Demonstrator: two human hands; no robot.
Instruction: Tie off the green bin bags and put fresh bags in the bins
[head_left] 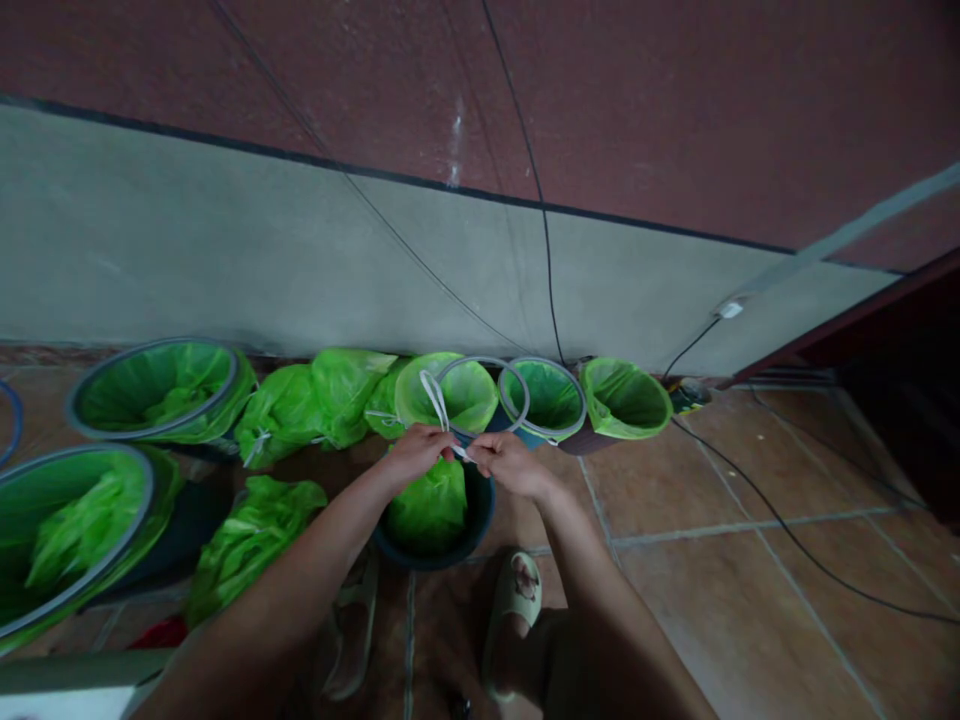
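Observation:
My left hand (421, 452) and my right hand (510, 462) are close together, fingers pinched on a white drawstring (435, 398). A loop of it stands up above my left hand, and a short stretch runs between the two hands. Just beneath them, a green plastic bag (431, 508) sits bunched inside a dark round bin (484, 528) on the floor. Whether the drawstring belongs to this bag cannot be made out, since my hands cover the join. A loose grey ring (450, 362) rests over the neighbouring lined bins behind my hands.
Along the wall stand more green-lined bins, including a dark red one (592, 443) and a large bin (154, 430). Tied green bags (289, 405) lie between them; another green bag (262, 525) is at left. A black cable (765, 515) crosses the tiled floor at right.

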